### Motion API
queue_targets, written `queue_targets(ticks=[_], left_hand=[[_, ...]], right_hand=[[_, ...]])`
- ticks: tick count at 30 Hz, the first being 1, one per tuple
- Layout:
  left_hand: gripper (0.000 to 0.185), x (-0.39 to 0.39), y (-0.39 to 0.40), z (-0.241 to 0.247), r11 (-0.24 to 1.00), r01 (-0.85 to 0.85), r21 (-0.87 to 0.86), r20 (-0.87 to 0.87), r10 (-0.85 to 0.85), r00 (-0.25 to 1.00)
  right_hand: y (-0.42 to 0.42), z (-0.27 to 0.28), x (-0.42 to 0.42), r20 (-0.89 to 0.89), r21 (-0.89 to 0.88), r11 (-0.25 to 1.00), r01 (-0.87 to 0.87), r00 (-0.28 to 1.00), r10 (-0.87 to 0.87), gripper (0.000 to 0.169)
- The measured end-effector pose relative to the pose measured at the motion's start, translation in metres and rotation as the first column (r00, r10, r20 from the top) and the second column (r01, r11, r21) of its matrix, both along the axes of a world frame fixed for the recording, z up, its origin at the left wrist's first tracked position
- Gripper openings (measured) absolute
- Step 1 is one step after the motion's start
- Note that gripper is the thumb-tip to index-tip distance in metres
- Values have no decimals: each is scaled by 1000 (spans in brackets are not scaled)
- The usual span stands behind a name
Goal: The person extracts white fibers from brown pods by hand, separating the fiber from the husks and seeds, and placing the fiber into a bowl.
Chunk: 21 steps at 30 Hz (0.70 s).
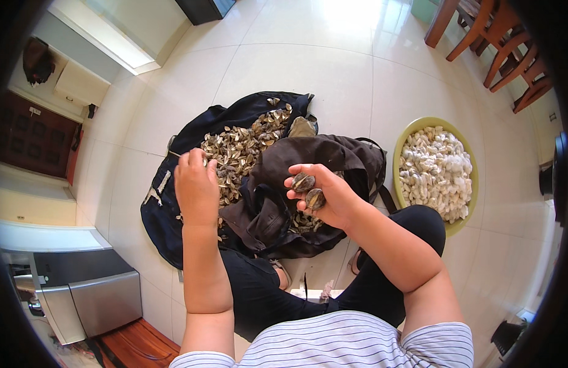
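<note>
In my right hand (327, 195), turned palm up with curled fingers, lie two brown, nut-like pods (315, 199), each showing a pale slit. My left hand (195, 181) is back side up with bent fingers, over the left edge of a heap of split brown husks (238, 149). A thin pale strip shows beside its fingertips; whether the hand grips it is unclear. The heap rests on dark blue cloth (162, 230) on the floor. Dark brown cloth (298, 154), bunched below my right hand, partly covers more husks.
A green-rimmed basin (396, 172) full of white, fluffy-looking pieces stands to the right on the tiled floor (321, 69). My bent legs flank the near side of the cloths. Wooden chairs (486, 32) stand at the upper right, a silver and black cabinet-like unit (104, 299) at the lower left.
</note>
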State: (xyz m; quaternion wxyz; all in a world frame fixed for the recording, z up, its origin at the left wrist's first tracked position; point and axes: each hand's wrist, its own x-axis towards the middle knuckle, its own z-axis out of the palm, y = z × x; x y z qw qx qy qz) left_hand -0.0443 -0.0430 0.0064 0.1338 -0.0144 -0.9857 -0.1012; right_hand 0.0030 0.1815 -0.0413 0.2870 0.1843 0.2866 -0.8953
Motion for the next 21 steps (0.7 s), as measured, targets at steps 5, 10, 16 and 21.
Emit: queue_targets(ticks=[5, 10, 16, 21], left_hand=[[26, 9, 22, 1, 781, 445, 438, -50, -473, 880], [34, 19, 49, -1, 481, 548, 684, -70, -704, 707], [31, 24, 55, 2, 470, 546, 693, -81, -702, 708], [27, 23, 55, -3, 527, 595, 608, -120, -679, 724]], right_hand=[[0, 1, 1, -81, 18, 1000, -2, 997, 3, 26], [1, -6, 1, -137, -94, 992, -81, 988, 67, 32], [0, -4, 1, -155, -151, 986, -65, 987, 41, 33], [1, -1, 3, -192, -31, 998, -61, 980, 54, 28]])
